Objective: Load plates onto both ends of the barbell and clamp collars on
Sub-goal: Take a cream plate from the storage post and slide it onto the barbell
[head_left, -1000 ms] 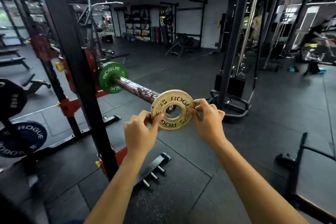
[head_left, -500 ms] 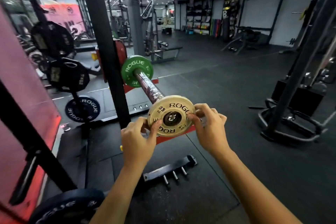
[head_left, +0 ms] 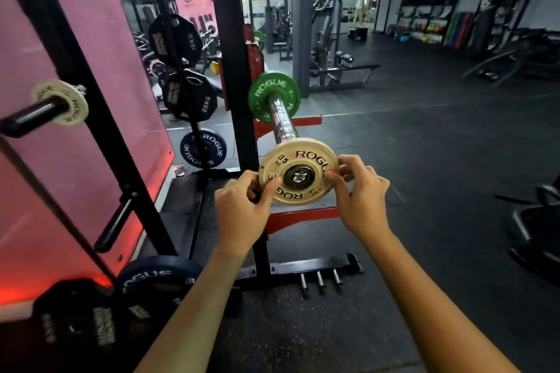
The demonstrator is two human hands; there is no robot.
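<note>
— At the near end of the barbell sleeve (head_left: 283,121), what do you have?
— I have the cream plate (head_left: 298,171) marked ROGUE and 0.5 sitting on the sleeve's tip; the bar's end cap shows through its hole. My left hand (head_left: 242,212) pinches the plate's left rim, thumb on the face and fingers curled behind. My right hand (head_left: 359,197) pinches the right rim the same way.
— And farther along?
— A green plate (head_left: 274,97) sits at the far end of the sleeve, just beside the black rack upright (head_left: 233,70). The two plates are well apart, with bare sleeve between them.
— Anything else around?
— To the left, another cream plate (head_left: 62,101) hangs on a black storage peg (head_left: 27,116). A blue plate (head_left: 203,148) stands on the floor beyond the rack, and a blue plate (head_left: 157,280) lies near my left forearm.
</note>
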